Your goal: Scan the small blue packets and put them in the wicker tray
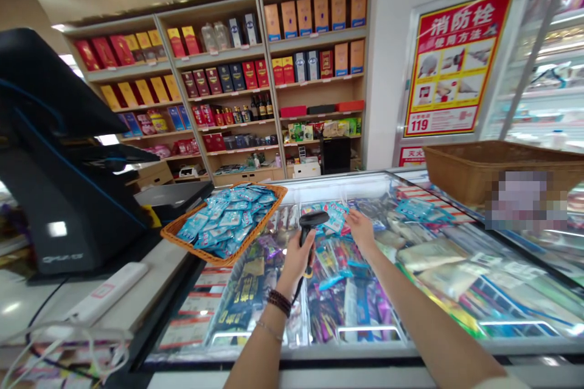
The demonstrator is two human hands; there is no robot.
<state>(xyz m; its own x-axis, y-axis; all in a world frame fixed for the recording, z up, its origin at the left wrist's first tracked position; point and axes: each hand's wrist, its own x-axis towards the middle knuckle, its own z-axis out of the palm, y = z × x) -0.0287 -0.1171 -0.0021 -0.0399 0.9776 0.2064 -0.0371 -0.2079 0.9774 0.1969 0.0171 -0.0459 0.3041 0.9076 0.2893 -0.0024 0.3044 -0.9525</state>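
Note:
My left hand is wrapped round the handle of a black barcode scanner, whose head points to the right. In my right hand a small blue packet is pinched by its right edge, just beside the scanner's head. Both hands are above the glass top of a chest freezer. To the left, an orange wicker basket holds a heap of similar blue packets. More blue packets lie on the glass to the right of my right hand.
A black checkout terminal stands at the left, near a white power strip and loose cables. A brown basket sits at the right end of the freezer. Shelves of boxes line the back wall beside a red poster.

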